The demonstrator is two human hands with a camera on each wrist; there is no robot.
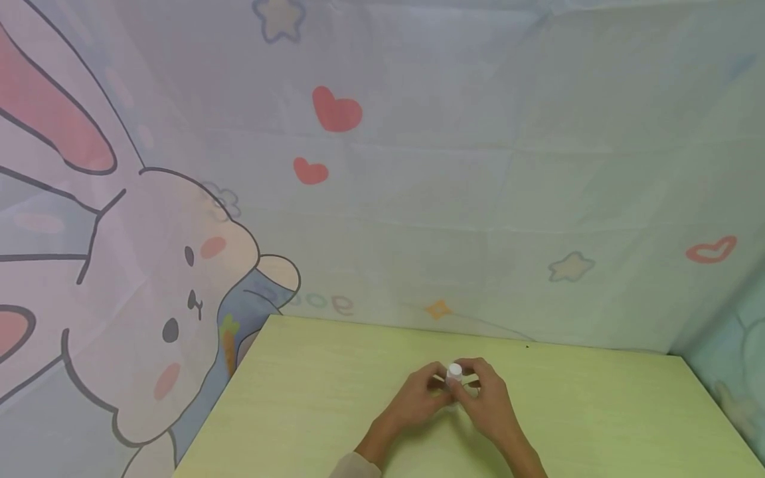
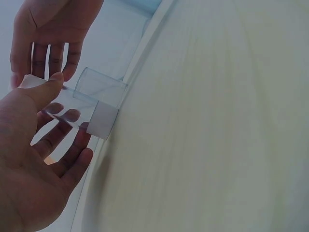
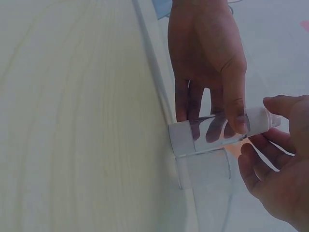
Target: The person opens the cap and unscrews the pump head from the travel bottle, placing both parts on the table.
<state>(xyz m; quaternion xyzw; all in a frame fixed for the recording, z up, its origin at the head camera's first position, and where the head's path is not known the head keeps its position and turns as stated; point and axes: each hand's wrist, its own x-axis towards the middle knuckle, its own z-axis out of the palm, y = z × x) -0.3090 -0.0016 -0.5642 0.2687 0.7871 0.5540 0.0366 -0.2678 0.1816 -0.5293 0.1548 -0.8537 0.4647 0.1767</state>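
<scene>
A small clear bottle (image 3: pixel 212 130) with a white base band and a white top (image 1: pixel 455 370) stands upright on the table. My left hand (image 1: pixel 418 398) grips its clear body, thumb on one side and fingers behind, seen through the wall. At the upper end, my right hand (image 1: pixel 487 400) has thumb and fingers around the white top (image 3: pixel 259 120), pinching it. Beside the bottle's base, a clear open cylinder like a cap (image 2: pixel 100 87) stands on the table, apart from both hands. In the head view the hands hide most of the bottle and that cylinder.
The pale wood-grain table (image 1: pixel 597 411) stretches out on both sides of the hands. Behind its far edge hangs a cloth backdrop (image 1: pixel 418 232) printed with a rabbit, hearts and stars. A small dark speck (image 1: pixel 527 346) lies near the far edge.
</scene>
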